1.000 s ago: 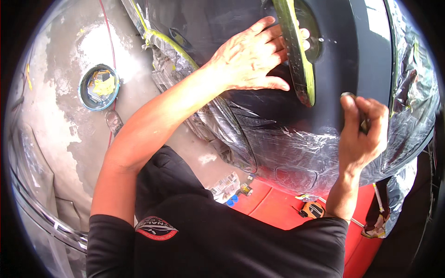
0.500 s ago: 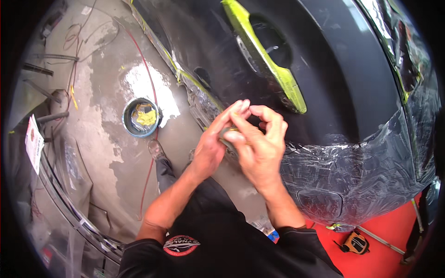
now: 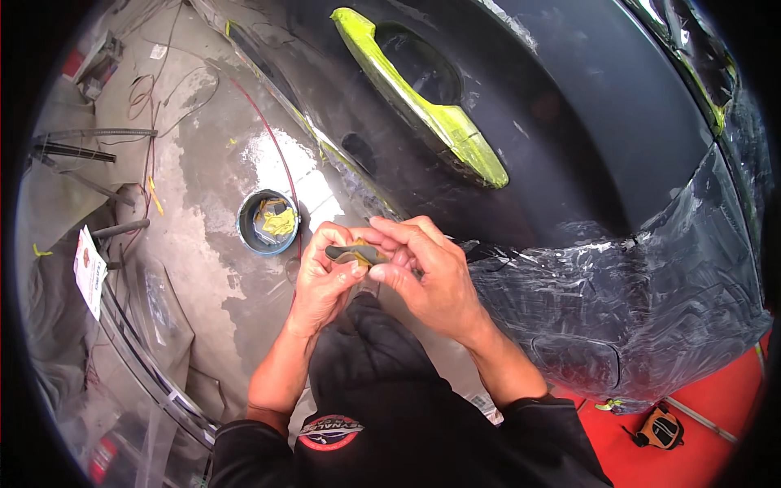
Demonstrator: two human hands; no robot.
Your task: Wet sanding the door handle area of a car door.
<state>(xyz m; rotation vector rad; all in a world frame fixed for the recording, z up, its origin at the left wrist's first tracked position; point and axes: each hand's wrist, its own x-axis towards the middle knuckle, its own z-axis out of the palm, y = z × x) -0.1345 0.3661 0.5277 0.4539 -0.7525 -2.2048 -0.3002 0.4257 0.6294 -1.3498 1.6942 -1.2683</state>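
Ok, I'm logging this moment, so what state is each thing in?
Small pad: held
Left hand: curled, gripping the pad
Right hand: curled, close to the pad
Door handle: covered in yellow
Bucket: open, yellow scraps inside
Red hose: unrolled
Orange tool: lying down
Car panel: pale-streaked

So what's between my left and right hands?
In the head view, a small dark piece with yellow on it: the left hand grips it, and the right hand is at its other end.

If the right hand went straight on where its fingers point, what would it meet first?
Most likely the left hand, which holds a folded grey-and-yellow piece; whether the hands touch now is unclear.
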